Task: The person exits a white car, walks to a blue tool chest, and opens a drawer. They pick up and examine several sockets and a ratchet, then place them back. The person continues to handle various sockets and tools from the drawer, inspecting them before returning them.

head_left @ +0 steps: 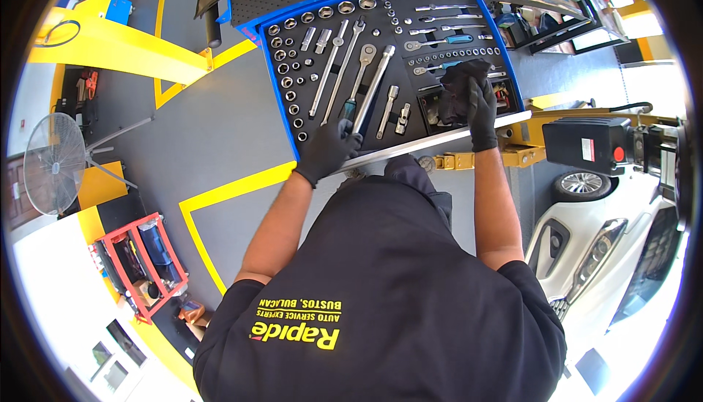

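Note:
A blue tool drawer [284,102] is pulled out in front of me, with tools laid in its dark foam. My left hand [329,147], in a black glove, is closed round the near end of a long chrome bar [376,83]. Just left of that bar lies a large ratchet [362,72] with a teal grip. In my right hand [481,113], also gloved, a bunched dark cloth [461,88] is gripped above the drawer's right side. The cloth partly covers a small compartment [428,108] and a teal-handled ratchet [430,70].
Sockets [346,8] line the drawer's edges. A silver drawer edge [439,138] runs between my forearms. A yellow lift arm [124,47] and a fan [55,164] stand left. On the right are a white car [586,255] and a black boxy unit [586,151].

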Available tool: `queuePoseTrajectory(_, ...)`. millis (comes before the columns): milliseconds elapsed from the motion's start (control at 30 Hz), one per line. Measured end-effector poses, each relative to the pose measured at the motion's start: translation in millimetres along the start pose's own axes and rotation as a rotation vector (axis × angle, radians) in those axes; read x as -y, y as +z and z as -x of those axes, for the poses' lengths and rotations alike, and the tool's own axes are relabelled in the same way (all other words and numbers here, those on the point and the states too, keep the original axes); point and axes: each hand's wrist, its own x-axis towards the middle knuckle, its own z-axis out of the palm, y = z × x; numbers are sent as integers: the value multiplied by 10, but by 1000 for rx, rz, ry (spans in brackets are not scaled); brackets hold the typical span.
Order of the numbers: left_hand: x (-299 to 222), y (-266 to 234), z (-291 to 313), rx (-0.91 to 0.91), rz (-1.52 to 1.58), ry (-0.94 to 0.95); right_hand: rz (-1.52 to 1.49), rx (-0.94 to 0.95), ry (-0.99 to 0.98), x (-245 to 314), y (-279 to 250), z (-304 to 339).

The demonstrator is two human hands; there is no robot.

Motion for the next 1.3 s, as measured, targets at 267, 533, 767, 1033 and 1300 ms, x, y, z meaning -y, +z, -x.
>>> queuePoseTrajectory(267,-242,187,134,-199,-709,210,250,41,-20,70,62,5)
queuePoseTrajectory(533,-545,302,140,-118,-981,131,845,514,-438,411,1118,-548)
queuePoseTrajectory(767,-243,415,142,-375,-890,380,1047,696,-868,523,1282,-565)
queuePoseTrajectory(1033,-313,440,-31,-247,-1035,306,1238,679,-935,196,1349,-584)
queuePoseTrajectory(1300,-79,366,54,-441,-640,495,888,867,-449,785,875,-179)
